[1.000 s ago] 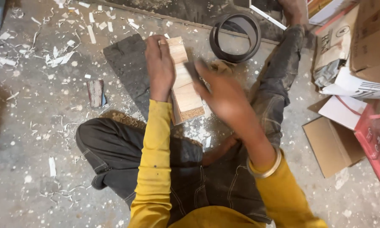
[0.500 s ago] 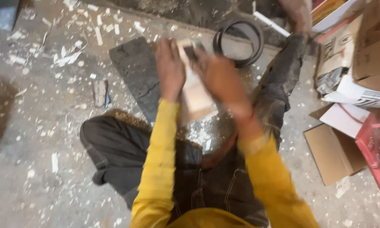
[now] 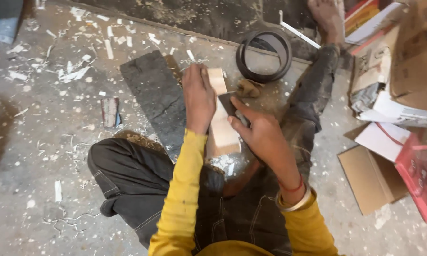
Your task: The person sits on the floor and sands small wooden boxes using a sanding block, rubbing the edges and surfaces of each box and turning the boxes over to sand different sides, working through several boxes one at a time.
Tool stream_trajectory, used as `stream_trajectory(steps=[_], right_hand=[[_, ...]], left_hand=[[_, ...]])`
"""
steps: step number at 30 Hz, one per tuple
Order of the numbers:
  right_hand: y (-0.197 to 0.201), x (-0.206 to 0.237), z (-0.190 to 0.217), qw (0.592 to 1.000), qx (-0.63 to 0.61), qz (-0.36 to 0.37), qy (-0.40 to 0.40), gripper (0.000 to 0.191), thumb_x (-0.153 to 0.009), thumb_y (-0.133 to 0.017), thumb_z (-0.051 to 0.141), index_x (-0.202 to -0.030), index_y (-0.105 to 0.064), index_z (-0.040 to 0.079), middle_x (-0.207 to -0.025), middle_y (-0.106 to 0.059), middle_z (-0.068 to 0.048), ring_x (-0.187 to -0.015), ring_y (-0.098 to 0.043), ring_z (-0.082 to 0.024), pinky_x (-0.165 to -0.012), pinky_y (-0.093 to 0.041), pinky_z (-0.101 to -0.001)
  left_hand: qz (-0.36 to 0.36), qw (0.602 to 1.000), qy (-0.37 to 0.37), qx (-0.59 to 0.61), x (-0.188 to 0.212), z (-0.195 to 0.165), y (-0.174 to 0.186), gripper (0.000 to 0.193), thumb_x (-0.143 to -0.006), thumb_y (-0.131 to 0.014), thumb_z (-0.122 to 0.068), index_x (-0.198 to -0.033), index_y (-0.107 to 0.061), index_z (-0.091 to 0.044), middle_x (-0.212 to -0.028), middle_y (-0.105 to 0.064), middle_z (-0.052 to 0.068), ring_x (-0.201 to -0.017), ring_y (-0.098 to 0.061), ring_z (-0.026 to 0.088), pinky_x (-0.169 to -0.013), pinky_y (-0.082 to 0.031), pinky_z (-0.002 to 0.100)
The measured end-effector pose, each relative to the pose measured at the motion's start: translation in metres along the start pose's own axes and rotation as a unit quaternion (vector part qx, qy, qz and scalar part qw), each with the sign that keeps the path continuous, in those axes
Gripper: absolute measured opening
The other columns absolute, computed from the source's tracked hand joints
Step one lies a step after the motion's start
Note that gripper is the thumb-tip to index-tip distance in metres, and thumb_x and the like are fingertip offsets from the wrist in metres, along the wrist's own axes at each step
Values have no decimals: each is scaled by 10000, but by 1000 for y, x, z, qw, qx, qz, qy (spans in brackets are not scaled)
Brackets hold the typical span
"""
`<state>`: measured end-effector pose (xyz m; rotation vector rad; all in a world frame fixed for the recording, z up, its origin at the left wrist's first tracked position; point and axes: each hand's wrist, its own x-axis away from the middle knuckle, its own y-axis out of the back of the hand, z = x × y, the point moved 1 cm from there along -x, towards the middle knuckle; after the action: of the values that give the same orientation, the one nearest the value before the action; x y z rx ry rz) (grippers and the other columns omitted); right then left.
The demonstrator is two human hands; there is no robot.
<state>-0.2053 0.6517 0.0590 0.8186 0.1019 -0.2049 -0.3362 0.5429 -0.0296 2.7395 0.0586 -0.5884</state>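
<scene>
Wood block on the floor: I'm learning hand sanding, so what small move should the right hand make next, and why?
Probably a stroke along the wood block toward its far end. The right hand presses a dark abrasive piece on the block's edge near the middle, while the left hand pins the far part down.

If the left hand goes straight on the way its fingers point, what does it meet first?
Probably more of the wooden block under the left hand, then chip-strewn floor; depth is unclear.

I see a pale tan wooden block (image 3: 221, 124), a dark grey sanding pad (image 3: 228, 101), a charcoal stone slab (image 3: 153, 97), mustard-yellow sleeves (image 3: 185, 189), a black ring (image 3: 264, 56) and a red box (image 3: 419, 175).
</scene>
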Motion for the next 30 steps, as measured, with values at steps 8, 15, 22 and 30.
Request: stream_trajectory(steps=[8, 15, 22, 30], right_hand=[[-49, -10, 33, 991, -71, 77, -82, 553, -919, -731, 287, -1445, -578, 213, -965, -702, -223, -609, -551, -251, -657, -529, -342], [-58, -20, 53, 999, -1, 44, -2, 558, -947, -751, 269, -1472, -588, 174, -895, -686, -215, -668, -578, -209, -676, -514, -351], [-72, -28, 37, 994, -88, 32, -62, 576, -920, -747, 228, -1466, -572, 170, -946, -716, -189, -670, -588, -239, -635, -529, -343], [-75, -32, 36, 999, 14, 47, 0, 555, -920, -753, 261, -1445, -598, 163, -850, -662, -239, -727, -662, -365, -691, -525, -435]], left_hand=[[-63, 995, 65, 37, 3, 10, 72, 202, -1107, -445, -124, -1068, -610, -13, -1033, -642, 169, -982, -630, 342, -885, -481, 422], [-66, 995, 70, 31, -8, 17, 78, 244, -1097, -460, -149, -1038, -649, -6, -1003, -652, 158, -919, -656, 317, -829, -501, 413], [-62, 993, 91, 43, -17, 27, 68, 239, -1094, -457, -137, -1026, -663, -36, -986, -644, 148, -900, -661, 314, -842, -524, 400], [-49, 992, 119, -16, -26, 35, 84, 316, -1115, -416, -267, -1075, -629, -36, -948, -665, 169, -907, -641, 356, -792, -471, 449]])
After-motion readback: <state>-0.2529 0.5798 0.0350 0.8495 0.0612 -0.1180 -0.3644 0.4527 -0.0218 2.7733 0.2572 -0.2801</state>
